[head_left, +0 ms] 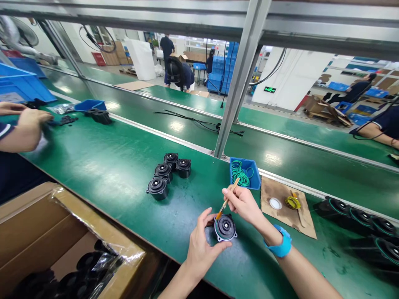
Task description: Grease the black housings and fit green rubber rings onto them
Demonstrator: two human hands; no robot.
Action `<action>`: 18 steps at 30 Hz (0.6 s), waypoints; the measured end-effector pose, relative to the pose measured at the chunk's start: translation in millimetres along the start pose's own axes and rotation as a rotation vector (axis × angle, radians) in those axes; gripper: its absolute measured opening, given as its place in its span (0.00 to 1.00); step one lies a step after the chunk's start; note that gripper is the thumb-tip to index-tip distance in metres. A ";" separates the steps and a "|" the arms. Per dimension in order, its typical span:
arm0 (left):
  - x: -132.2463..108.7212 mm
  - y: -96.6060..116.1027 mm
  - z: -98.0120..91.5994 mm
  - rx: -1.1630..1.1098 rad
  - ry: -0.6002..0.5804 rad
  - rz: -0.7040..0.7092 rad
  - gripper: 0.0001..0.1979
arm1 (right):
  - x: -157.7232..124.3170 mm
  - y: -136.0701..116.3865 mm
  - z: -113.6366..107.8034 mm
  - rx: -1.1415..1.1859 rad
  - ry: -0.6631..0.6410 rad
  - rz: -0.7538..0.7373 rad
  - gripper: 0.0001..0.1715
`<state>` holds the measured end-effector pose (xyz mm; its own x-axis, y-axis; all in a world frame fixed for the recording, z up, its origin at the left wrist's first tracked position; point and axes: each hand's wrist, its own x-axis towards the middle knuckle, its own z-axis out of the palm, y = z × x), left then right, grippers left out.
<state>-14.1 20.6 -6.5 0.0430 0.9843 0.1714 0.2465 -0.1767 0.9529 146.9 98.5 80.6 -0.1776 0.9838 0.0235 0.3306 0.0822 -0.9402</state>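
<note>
My left hand [202, 245] grips a round black motor housing [226, 227] by its side, fingers and thumb around the rim. A green ring shows along the housing's upper edge. In my right hand [245, 203] is a small wooden-handled brush [231, 193], held like a pen. Its orange-brown bristles touch the housing's rim at the upper left. Just beyond my right hand stands a blue bin [254, 177] of green rubber rings [239, 173]. Several similar black housings [157, 187] stand on the green bench to the left of my hands.
A brown cardboard sheet [268, 187] carries a white lid [275, 203] and a small yellow pot [293, 202]. More ringed housings [358, 216] line the right. An open carton [37, 226] is at lower left; a metal post [238, 79] rises ahead. A co-worker's hands [29, 120] are at far left.
</note>
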 end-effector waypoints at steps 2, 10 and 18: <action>0.2 0.1 -0.1 0.004 0.002 0.009 0.44 | -0.2 2.0 -3.5 -0.033 0.027 -0.004 0.32; 0.2 -0.7 -1.5 0.010 -0.041 0.053 0.44 | -16.6 5.4 -19.3 -0.196 0.197 -0.031 0.32; 0.8 1.3 -1.6 0.002 -0.041 0.053 0.43 | -52.1 1.5 -15.4 -0.402 0.359 -0.241 0.35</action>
<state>-15.3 21.2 -4.7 0.0958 0.9728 0.2110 0.2451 -0.2285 0.9422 171.0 49.8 83.2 0.0104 0.9165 0.4000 0.6579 0.2949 -0.6929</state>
